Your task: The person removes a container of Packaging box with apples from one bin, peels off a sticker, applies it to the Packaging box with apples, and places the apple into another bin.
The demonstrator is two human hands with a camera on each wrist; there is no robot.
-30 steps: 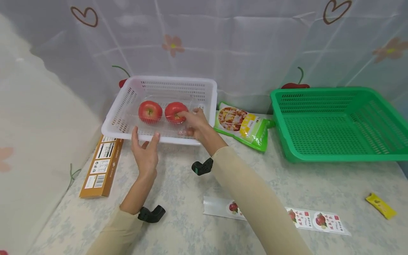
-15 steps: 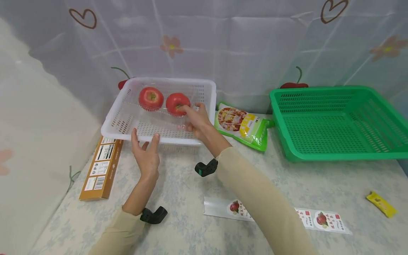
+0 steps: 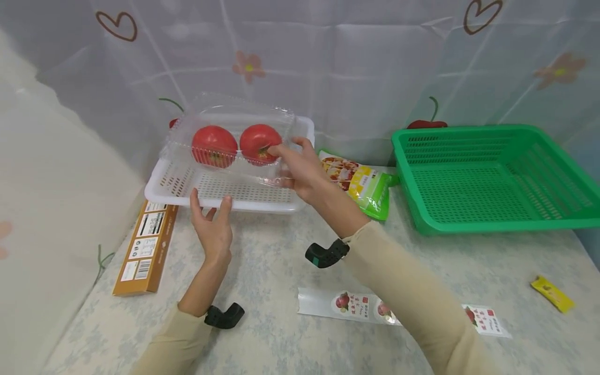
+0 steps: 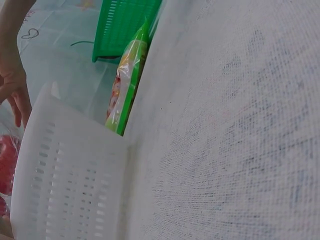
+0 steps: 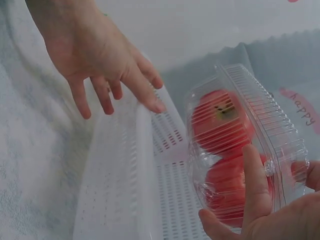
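Observation:
My right hand point(image 3: 304, 169) pinches the right end of a clear plastic clamshell box point(image 5: 272, 125), its thumb on top. Two red apples point(image 3: 214, 146) show through the plastic. The box is raised and tilted above a white slotted basket point(image 3: 225, 203), covering its back part in the head view. My left hand point(image 3: 213, 229) is at the basket's near rim with its fingers spread and mostly straight. In the right wrist view, the left fingertips point(image 5: 159, 106) reach right to the white rim, while the other fingers hang along the outside wall.
A green basket point(image 3: 497, 229) stands on the right. Between the baskets lies a green and yellow food bag point(image 3: 367, 190). An orange-brown box point(image 3: 145, 250) lies at the left, partly under the white basket. A label strip point(image 3: 323, 303) and a small yellow packet point(image 3: 553, 294) lie nearer the front.
My right hand has lifted the clamshell box with the apples up out of the white basket, tilting it. My left hand has stayed at the near rim.

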